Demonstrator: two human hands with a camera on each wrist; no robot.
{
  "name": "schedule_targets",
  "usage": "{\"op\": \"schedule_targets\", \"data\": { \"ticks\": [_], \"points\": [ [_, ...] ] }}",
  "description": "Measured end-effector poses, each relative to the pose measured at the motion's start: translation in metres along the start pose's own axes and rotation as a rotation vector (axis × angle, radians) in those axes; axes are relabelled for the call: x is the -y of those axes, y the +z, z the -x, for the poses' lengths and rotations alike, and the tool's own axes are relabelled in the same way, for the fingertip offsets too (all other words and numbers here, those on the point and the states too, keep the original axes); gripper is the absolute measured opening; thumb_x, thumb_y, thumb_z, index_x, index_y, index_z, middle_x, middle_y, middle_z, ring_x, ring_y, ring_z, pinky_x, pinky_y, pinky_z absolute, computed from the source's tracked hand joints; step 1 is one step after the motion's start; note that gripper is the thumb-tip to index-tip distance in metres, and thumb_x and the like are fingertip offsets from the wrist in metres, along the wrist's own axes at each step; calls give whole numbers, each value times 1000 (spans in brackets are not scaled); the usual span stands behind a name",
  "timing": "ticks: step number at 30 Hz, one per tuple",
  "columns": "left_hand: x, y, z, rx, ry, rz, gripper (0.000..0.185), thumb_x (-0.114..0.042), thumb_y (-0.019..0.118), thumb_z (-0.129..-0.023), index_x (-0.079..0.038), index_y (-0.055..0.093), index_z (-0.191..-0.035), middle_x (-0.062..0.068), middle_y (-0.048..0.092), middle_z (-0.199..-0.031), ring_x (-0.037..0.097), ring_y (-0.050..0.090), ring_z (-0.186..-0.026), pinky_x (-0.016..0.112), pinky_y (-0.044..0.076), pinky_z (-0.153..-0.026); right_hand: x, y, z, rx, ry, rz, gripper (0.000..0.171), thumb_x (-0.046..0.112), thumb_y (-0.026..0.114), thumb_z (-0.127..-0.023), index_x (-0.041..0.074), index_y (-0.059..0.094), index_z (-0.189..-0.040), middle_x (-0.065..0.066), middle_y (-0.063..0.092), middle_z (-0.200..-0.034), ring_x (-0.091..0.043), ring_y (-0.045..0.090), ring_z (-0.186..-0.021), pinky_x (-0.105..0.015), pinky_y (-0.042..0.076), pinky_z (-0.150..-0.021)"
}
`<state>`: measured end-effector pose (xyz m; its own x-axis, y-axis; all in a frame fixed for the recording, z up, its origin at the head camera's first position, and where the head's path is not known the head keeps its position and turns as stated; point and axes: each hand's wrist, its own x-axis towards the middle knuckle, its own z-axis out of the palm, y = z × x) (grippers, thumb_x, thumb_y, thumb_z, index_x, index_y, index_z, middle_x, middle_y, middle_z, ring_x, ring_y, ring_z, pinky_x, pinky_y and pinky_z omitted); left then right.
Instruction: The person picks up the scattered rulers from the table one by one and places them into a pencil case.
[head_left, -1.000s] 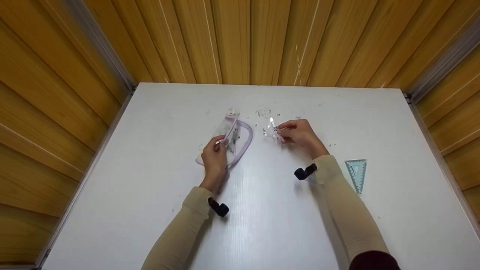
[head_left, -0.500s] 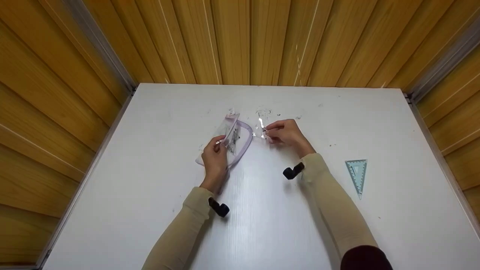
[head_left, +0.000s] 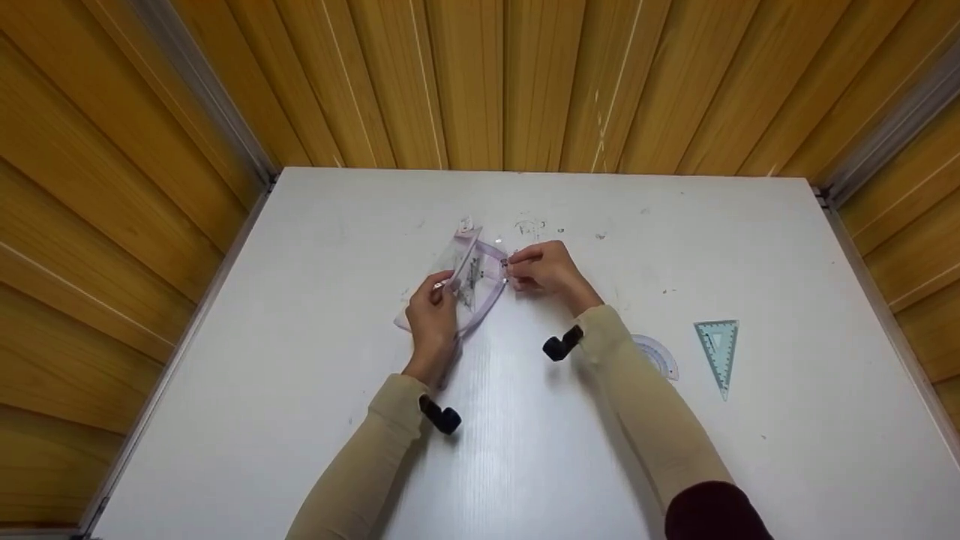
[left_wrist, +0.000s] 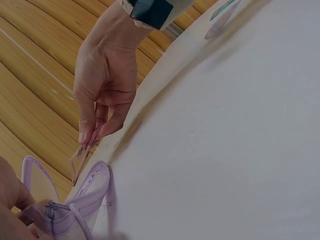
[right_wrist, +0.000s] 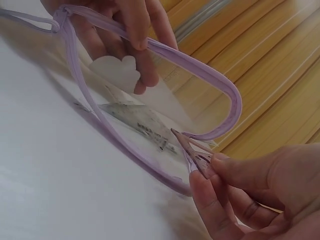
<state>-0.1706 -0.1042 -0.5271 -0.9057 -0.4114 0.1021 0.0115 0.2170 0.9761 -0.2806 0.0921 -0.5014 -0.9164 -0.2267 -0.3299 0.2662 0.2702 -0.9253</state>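
A clear zip pouch (head_left: 491, 301) with lilac edging stands with its mouth gaping, left of the table's middle. My left hand (head_left: 431, 319) pinches one side of its rim, and a cord hangs from the zip end (left_wrist: 80, 220). Inside lies a see-through ruler-like piece (right_wrist: 135, 117) with dark markings. My right hand (head_left: 547, 268) pinches a small clear, pinkish set square (right_wrist: 197, 157) between thumb and fingers. In the right wrist view, the set square's tip is at the pouch mouth; whether it touches the edging I cannot tell.
A pale blue set square (head_left: 718, 352) lies on the white table to the right. A clear protractor (head_left: 664, 355) is partly covered by the right forearm. Dark scuff marks (head_left: 530, 225) spot the tabletop behind the hands. Wood-patterned walls surround the table.
My right hand has moved left with the set square, from apart from the pouch to its mouth. The protractor has come into sight beside the forearm. My left hand has stayed in place.
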Motion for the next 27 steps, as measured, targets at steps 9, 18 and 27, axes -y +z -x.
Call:
{"op": "schedule_targets", "data": {
  "ticks": [9, 18, 27],
  "points": [
    [-1, 0, 0, -3, -10, -15, 30, 1, 55, -99, -11, 72, -121, 16, 76, -100, 9, 55, -65, 22, 37, -54, -1, 20, -4, 12, -36, -25, 22, 0, 80, -86, -5, 77, -107, -9, 75, -86, -16, 71, -63, -29, 59, -64],
    [-1, 1, 0, -13, 30, -29, 30, 1, 55, -99, -9, 73, -121, 18, 76, -90, 7, 42, -54, 22, 31, -50, -1, 36, -3, 14, -49, -20, 21, -1, 80, -85, -7, 77, -105, -10, 75, -86, -14, 70, -64, -30, 60, -66],
    [-1, 1, 0, -13, 13, -31, 30, 2, 56, -99, -10, 73, -119, 18, 74, -85, 7, 41, -53, 22, 30, -50, -1, 43, -2, -11, -35, 4, 17, -1, 82, -83, -5, 78, -99, -13, 76, -87, -19, 73, -65, -32, 60, -65]
  ]
}}
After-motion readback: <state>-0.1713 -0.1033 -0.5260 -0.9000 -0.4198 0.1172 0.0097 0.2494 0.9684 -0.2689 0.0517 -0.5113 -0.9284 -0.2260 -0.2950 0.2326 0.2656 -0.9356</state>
